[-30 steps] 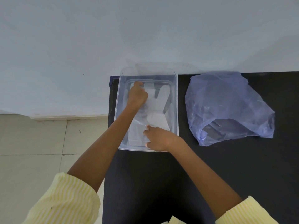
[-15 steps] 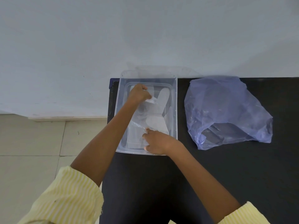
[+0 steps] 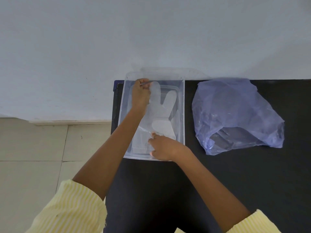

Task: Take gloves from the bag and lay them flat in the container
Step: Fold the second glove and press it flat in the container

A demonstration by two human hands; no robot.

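A clear plastic container [image 3: 183, 115] stands at the left end of the black table. A thin translucent glove [image 3: 160, 113] lies stretched inside it, fingers toward the wall. My left hand [image 3: 140, 94] pinches the glove's fingertips at the far end of the container. My right hand [image 3: 164, 146] presses the glove's cuff at the near end, fingers curled on it. The crumpled blue plastic bag [image 3: 235, 113] lies to the right of the container, its mouth open toward me. What the bag holds is unclear.
The black table [image 3: 218, 182] ends just left of the container, with tiled floor [image 3: 33, 157] below. A pale wall [image 3: 151, 39] runs directly behind the container and bag. My yellow striped sleeves are pushed up at the bottom of the view.
My left hand has moved toward the container's far end, pulling the glove's fingers out straighter. My right hand has stayed on the cuff.
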